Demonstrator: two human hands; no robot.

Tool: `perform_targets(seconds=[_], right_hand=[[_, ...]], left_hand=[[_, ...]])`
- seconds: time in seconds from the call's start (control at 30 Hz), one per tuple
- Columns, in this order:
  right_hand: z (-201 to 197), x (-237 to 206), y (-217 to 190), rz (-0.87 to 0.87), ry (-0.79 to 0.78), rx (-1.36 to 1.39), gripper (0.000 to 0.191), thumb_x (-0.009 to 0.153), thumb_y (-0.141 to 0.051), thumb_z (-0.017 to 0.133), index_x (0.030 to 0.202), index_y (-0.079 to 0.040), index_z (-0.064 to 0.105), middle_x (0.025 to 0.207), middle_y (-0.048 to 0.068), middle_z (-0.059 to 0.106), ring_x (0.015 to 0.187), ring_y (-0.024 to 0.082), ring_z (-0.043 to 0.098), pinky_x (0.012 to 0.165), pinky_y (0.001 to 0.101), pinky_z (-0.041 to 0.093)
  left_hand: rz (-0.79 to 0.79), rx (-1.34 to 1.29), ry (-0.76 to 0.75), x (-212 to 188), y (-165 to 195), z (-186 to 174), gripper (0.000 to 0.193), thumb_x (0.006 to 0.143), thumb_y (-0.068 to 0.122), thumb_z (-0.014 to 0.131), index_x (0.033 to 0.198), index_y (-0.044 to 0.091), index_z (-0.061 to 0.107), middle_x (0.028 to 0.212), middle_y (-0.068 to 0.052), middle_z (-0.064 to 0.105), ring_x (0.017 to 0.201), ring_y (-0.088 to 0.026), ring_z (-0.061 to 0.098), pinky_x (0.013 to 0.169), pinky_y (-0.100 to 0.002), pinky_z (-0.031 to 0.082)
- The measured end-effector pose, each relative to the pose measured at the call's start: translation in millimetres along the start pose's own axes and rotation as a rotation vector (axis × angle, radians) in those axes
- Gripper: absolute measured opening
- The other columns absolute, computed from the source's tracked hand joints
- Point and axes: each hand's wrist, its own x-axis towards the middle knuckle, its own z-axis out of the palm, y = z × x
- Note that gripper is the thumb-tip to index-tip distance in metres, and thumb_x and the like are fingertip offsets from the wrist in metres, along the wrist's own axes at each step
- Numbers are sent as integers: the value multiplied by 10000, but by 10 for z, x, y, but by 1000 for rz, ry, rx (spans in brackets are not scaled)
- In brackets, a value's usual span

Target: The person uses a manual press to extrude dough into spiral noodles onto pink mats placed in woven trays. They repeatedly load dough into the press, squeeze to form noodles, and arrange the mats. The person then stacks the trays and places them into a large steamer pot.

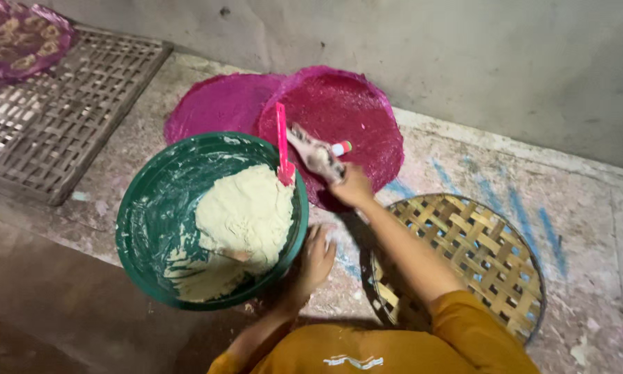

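Two hands [316, 257] [351, 185], one green bowl [145, 228], two magenta discs [356, 114].

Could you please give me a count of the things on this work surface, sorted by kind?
Green basins of pale dough: 1
Magenta round sheets: 2
Round woven trays: 1
Flat lattice racks: 1
Pink-handled tools: 1
Total: 6

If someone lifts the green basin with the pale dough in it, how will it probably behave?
The green basin probably feels heavy: the pale dough fills much of it. The dough is heaped toward one side, so the basin may tip that way. Its smeared walls could be slippery.
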Motion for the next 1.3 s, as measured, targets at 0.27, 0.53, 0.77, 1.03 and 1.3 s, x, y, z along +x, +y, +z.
perform_targets(seconds=[0.27, 0.53, 0.77, 1.03, 1.3], right_hand=[[-1201, -1536, 1547, 5, 70, 1265, 816, 883, -120, 676, 1612, -48, 317, 1405, 43, 524, 1223, 163, 523, 998, 323, 434], [-1135, -3848, 2790, 107, 536, 1316, 688, 903, -42, 575, 1560, -11, 376, 1349, 153, 564, 1162, 247, 583, 981, 402, 463], [-955, -4531, 3410, 59, 852, 1338, 698, 852, 9, 511, 1528, -1, 338, 1258, 157, 540, 1147, 256, 570, 956, 433, 492], [-1405, -4565, 3024, -44, 830, 1413, 785, 875, 13, 505, 1628, -19, 283, 1323, 169, 512, 1141, 241, 538, 970, 385, 464], [-1642, -4624, 2844, 4, 741, 1372, 724, 868, -52, 556, 1555, 12, 337, 1252, 174, 530, 1072, 232, 531, 961, 373, 436]], left_hand=[[69, 670, -305, 1011, 12, 443, 785, 776, 190, 699, 1498, 46, 428, 1590, -176, 343, 1465, -383, 284, 1175, -537, 258], [152, 819, -219, 1075, -449, 766, 417, 1000, 255, 541, 1404, 161, 586, 1519, -81, 496, 1413, -369, 427, 1161, -538, 318], [-117, 662, -254, 1366, -278, 677, 356, 1051, 348, 485, 1291, 145, 651, 1384, -86, 622, 1312, -285, 589, 1158, -451, 419], [131, 1019, -308, 1359, -200, 1003, 661, 868, 353, 631, 1475, 163, 453, 1556, -124, 405, 1333, -382, 501, 1033, -505, 441], [2, 418, -279, 1462, 620, 638, 504, 1021, 183, 491, 1516, 275, 496, 1409, -120, 614, 1233, -336, 631, 1032, -443, 513]])
